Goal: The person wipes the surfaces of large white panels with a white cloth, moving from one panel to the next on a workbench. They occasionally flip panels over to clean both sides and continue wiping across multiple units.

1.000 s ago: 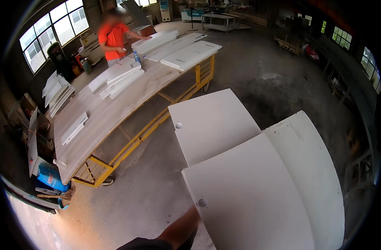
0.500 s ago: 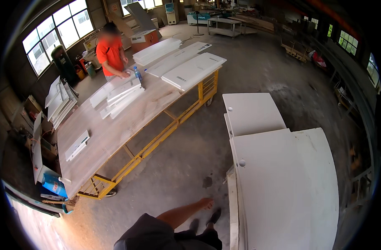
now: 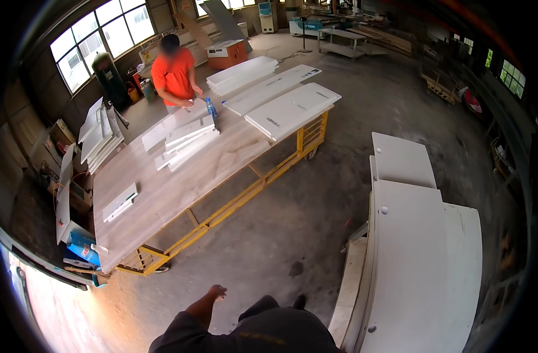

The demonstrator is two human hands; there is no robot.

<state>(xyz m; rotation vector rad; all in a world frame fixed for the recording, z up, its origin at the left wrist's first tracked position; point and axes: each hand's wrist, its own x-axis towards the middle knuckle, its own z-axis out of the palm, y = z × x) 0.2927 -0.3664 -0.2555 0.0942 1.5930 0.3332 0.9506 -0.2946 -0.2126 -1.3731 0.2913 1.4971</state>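
Only got the head view here, so: the left hand [image 3: 218,292] hangs out over the floor [image 3: 251,253], fingers loosely curled, and I can't spot anything in it. Right hand's out of the picture, so no clue what that one's up to. The stacked white panels [image 3: 407,253] are off to the person's right, well apart from that left hand, with round holes [image 3: 385,210] near one edge. Left and ahead is the long wood-grain table [image 3: 181,197] on a yellow frame [image 3: 222,221], with a co-worker in an orange shirt [image 3: 173,72] at its far side. My take: it's just footwork right now, so keep the arm loose, steer round the dark patch [image 3: 296,269] by the shoe [image 3: 300,302], and give the panel corners room. If handling a panel, I'd go for two hands on opposite edges, fingers clear of those holes.
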